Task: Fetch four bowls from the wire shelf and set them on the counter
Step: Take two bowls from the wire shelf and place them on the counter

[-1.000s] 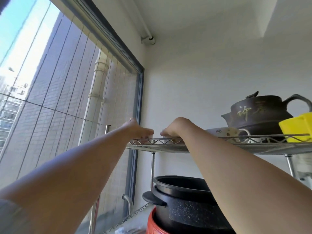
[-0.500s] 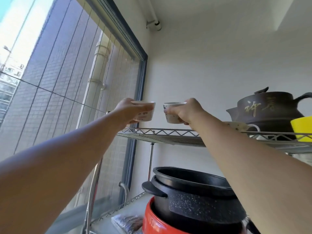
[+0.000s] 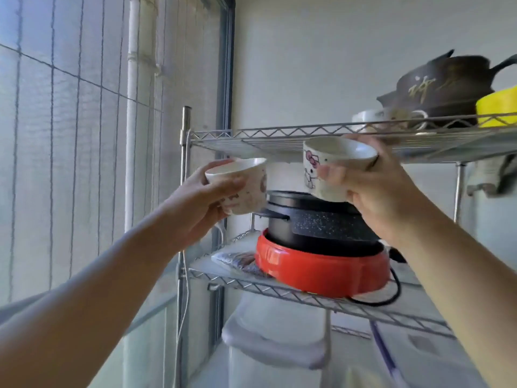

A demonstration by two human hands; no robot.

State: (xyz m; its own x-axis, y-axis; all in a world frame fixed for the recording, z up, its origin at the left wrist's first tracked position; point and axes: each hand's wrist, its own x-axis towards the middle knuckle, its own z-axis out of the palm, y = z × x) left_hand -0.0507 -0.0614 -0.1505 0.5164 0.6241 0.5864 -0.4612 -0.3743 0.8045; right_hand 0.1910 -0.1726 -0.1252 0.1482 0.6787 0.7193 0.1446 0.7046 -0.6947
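My left hand (image 3: 195, 205) grips a small white bowl (image 3: 243, 183) with a pink cartoon print, held in the air just left of the wire shelf (image 3: 279, 135). My right hand (image 3: 386, 191) grips a second white bowl (image 3: 333, 166) with a cat cartoon on its side, tilted slightly toward me, below the top tier's front edge. Both bowls are off the shelf and in front of it. Another white cup or bowl (image 3: 369, 117) still stands on the top tier.
The top tier also carries a dark brown clay pot (image 3: 442, 88) and a yellow container (image 3: 498, 107). On the middle tier sits a black pot (image 3: 316, 222) on a red cooker base (image 3: 321, 270). A window with bars (image 3: 70, 135) is at left. Plastic bins (image 3: 279, 340) lie below.
Both hands have lifted a bowl each off the top tier and brought them down and toward me, below the tier's edge. My view has dropped lower.
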